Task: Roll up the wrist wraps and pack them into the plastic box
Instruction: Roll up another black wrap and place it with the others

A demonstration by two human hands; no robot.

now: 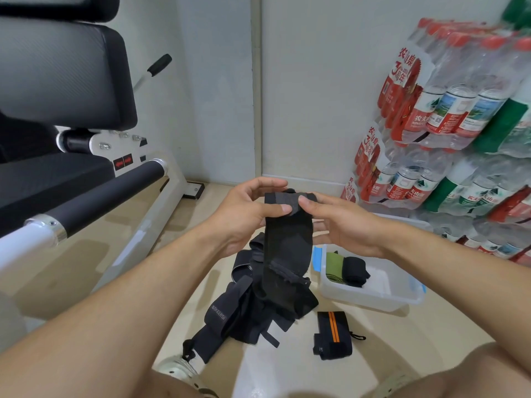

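Black wrist wrap (288, 242) hangs in the air above the floor, its top end just turned over into the first fold of a roll. Both thumbs pinch that fold: the left hand (244, 214) and the right hand (342, 222) each grip an edge, fingers curled behind. The tail drops onto a tangled heap of dark wraps (253, 308) lying on the floor. Just right of the heap sits the plastic box (370, 297), holding a green roll (334, 268) and a black roll (355, 271). An orange-striped wrap (333, 334) lies near it. Rolling has only begun, I judge; next comes steady, tight winding down the strip.
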